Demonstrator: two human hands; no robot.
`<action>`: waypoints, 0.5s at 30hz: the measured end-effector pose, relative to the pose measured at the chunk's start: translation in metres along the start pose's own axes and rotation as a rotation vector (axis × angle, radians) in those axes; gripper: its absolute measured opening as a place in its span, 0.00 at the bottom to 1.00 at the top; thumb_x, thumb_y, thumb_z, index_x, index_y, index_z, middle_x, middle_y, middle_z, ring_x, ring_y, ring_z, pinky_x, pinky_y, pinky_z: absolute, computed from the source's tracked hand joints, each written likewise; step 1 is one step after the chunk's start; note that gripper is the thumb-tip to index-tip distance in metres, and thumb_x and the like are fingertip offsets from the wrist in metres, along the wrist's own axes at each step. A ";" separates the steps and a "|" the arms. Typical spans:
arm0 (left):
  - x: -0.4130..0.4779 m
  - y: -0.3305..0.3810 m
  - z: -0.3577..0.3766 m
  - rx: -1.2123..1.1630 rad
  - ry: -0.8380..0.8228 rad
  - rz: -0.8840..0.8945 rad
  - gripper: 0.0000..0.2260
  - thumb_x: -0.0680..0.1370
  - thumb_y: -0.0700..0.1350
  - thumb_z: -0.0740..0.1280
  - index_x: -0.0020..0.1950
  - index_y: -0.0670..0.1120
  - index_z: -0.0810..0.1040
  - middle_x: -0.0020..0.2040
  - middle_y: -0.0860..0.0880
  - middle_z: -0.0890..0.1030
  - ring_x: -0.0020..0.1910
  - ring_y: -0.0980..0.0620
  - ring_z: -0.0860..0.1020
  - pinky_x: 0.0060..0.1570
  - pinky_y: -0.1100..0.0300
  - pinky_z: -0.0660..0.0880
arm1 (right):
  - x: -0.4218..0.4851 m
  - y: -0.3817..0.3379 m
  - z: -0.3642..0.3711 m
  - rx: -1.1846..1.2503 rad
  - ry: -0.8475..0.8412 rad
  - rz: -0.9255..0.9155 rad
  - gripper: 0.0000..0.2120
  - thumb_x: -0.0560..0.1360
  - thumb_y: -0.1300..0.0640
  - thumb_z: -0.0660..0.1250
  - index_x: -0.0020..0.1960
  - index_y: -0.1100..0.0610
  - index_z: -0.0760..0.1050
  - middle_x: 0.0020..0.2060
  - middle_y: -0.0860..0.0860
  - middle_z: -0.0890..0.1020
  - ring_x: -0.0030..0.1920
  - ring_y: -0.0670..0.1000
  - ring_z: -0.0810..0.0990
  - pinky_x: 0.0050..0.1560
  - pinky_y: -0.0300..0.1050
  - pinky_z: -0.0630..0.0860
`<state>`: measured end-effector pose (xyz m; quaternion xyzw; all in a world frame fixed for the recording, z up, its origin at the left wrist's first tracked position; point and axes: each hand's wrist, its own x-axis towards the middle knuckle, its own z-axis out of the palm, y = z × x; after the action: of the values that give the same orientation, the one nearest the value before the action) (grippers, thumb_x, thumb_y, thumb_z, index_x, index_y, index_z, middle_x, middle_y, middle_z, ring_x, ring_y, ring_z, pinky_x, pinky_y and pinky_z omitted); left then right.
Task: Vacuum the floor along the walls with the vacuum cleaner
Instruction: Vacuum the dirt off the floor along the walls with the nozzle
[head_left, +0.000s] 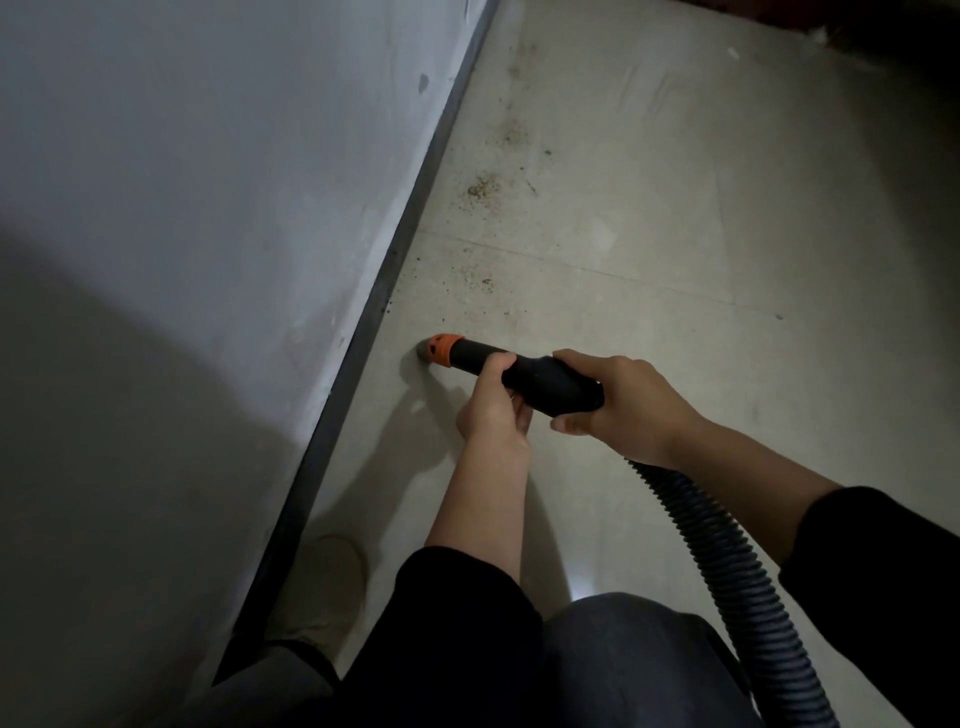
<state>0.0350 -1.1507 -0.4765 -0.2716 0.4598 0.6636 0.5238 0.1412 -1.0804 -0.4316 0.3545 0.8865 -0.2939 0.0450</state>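
Near edge: we are crouching, a knee in dark trousers at the bottom of view and a pale shoe (332, 587) just beside the dark baseboard (374, 312) on the left. The ribbed hose (727, 561) is running from the near right corner up to the hands.

Grip: the right hand (628, 405) is wrapping thumb and fingers fully round the thick black cuff where the hose joins the nozzle tube (540, 376). The left hand (493, 410), just ahead of it, is curling its fingers over the narrower part of the tube. Both are closing firmly on it (one hand steering, we judge).

Tool position: the orange tip (441, 349) is pointing left and far, sitting low over the floor (675, 364), near the baseboard but apart from it. We cannot tell for certain whether it is touching the floor.

Step in hand, as we judge it: working the wall edge, mid-run. The strip near us is looking clean. Farther along we are seeing scattered grit (472, 275) by the tile joint, then a denser sawdust-like patch (483, 188), and more beyond.

Next move is calling for sliding the tip far along the baseboard, keeping it low, and swinging right to catch what is lying off the wall.
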 end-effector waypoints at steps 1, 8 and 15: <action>0.000 -0.002 0.002 0.004 -0.002 -0.006 0.18 0.74 0.43 0.71 0.62 0.39 0.77 0.52 0.44 0.84 0.44 0.52 0.82 0.36 0.64 0.76 | -0.002 0.002 -0.001 -0.003 0.000 0.006 0.24 0.70 0.52 0.75 0.64 0.47 0.73 0.47 0.49 0.82 0.46 0.52 0.78 0.48 0.48 0.76; -0.002 -0.017 0.014 0.014 -0.013 -0.031 0.18 0.73 0.43 0.72 0.61 0.40 0.78 0.52 0.44 0.84 0.46 0.51 0.83 0.38 0.63 0.78 | -0.012 0.014 -0.011 -0.017 0.002 0.049 0.22 0.70 0.52 0.75 0.62 0.47 0.73 0.45 0.49 0.82 0.44 0.52 0.79 0.48 0.51 0.77; -0.005 -0.031 0.024 0.042 -0.022 -0.057 0.17 0.73 0.43 0.73 0.60 0.40 0.78 0.51 0.44 0.84 0.47 0.50 0.83 0.42 0.63 0.79 | -0.023 0.027 -0.019 -0.010 0.023 0.082 0.21 0.70 0.53 0.76 0.60 0.48 0.74 0.44 0.49 0.82 0.44 0.52 0.79 0.48 0.51 0.77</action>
<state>0.0692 -1.1304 -0.4717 -0.2661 0.4600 0.6414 0.5534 0.1786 -1.0689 -0.4226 0.3937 0.8731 -0.2835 0.0487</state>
